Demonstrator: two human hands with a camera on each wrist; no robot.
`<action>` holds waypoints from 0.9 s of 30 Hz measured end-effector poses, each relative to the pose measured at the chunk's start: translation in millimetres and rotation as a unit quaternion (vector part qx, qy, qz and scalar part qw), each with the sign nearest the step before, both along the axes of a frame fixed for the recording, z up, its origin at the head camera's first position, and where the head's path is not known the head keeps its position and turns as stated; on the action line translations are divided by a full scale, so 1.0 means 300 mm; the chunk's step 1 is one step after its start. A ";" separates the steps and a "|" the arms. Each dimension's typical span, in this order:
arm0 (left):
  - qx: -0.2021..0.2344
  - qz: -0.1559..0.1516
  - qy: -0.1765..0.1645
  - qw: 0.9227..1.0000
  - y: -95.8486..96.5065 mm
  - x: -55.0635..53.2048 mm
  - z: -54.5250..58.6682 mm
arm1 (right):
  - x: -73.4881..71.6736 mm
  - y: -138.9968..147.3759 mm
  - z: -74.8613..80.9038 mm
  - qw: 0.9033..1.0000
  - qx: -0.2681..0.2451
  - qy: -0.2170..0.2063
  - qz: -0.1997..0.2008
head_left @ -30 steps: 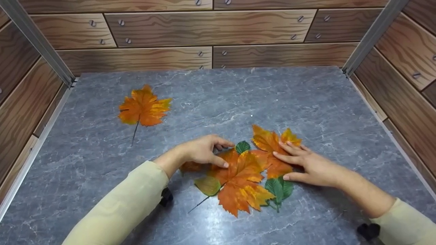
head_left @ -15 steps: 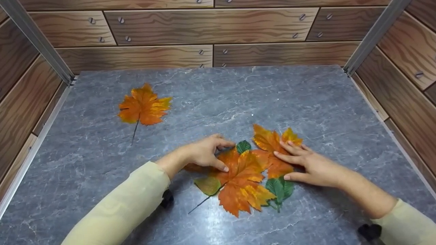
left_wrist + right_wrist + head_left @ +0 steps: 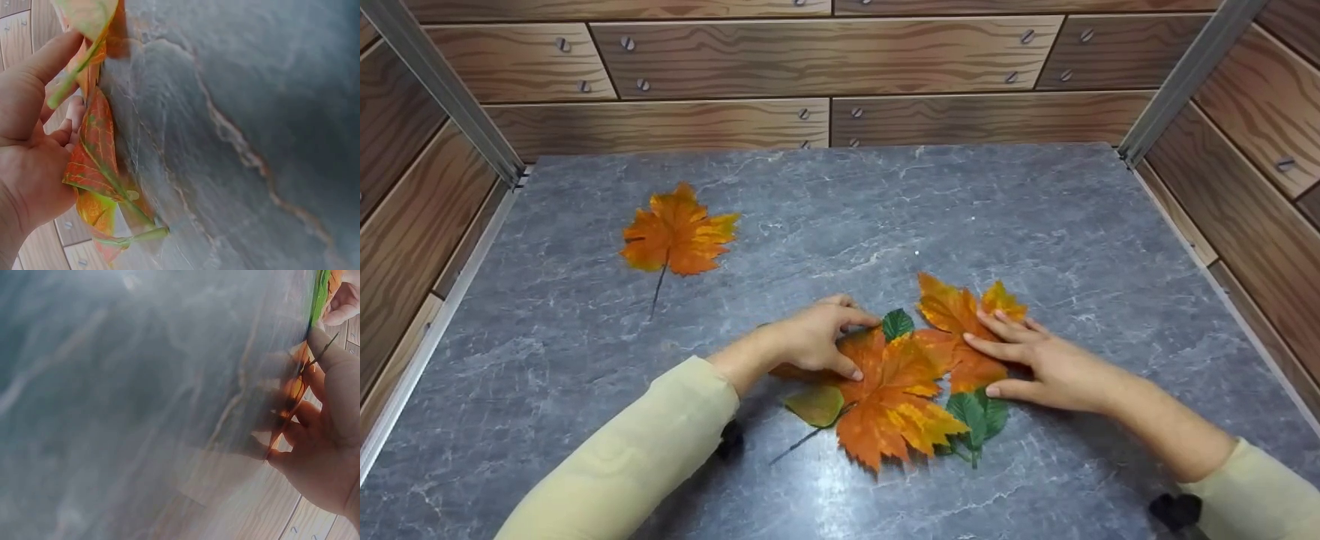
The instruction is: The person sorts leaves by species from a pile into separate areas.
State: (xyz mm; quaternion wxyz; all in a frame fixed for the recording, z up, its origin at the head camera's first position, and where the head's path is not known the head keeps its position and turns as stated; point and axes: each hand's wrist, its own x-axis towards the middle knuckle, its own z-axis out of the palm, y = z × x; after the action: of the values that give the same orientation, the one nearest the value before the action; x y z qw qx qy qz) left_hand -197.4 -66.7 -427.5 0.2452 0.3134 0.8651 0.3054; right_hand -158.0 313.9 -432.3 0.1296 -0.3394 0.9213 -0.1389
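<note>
Artificial autumn leaves lie overlapping at the front centre of the table. My left hand (image 3: 814,337) pinches the upper left edge of a large orange maple leaf (image 3: 896,409), thumb on top; the leaf's lower tips cast a shadow on the table. An olive-green leaf (image 3: 815,406) sits by its stem. In the left wrist view a red-veined leaf (image 3: 98,146) hangs beside the palm. My right hand (image 3: 1039,364) rests with spread, straight fingers on another orange maple leaf (image 3: 947,307). Green leaves (image 3: 976,415) show below its thumb, and a small green leaf (image 3: 898,324) between the hands.
A single orange maple leaf (image 3: 679,232) with a dark stem lies apart at the back left of the grey marbled table (image 3: 825,202). Wood-patterned walls (image 3: 825,60) with metal corner posts enclose the table at the back and sides.
The large maple leaf's lower tips have risen slightly, and its stem and the olive leaf have shifted a little left. The left hand has moved slightly right; the right hand stays put.
</note>
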 end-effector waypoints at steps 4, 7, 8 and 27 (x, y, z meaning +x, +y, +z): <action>-0.004 0.001 0.008 1.000 0.001 0.001 -0.002 | 0.000 -0.001 0.003 1.000 0.003 -0.001 -0.001; -0.002 0.002 0.006 1.000 0.002 0.001 -0.002 | 0.001 -0.002 0.004 1.000 0.005 -0.001 -0.002; -0.001 0.002 0.007 1.000 0.002 0.001 -0.001 | 0.001 -0.002 0.004 1.000 0.005 -0.001 -0.002; 0.014 0.000 0.043 0.999 0.004 0.001 -0.008 | 0.000 0.003 -0.002 1.000 -0.004 0.001 0.003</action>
State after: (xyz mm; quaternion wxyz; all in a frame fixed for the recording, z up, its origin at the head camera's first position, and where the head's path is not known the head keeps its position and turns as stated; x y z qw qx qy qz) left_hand -197.2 -65.4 -430.0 0.2035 0.3295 0.8705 0.3038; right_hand -158.0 314.8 -432.9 0.1278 -0.3428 0.9198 -0.1420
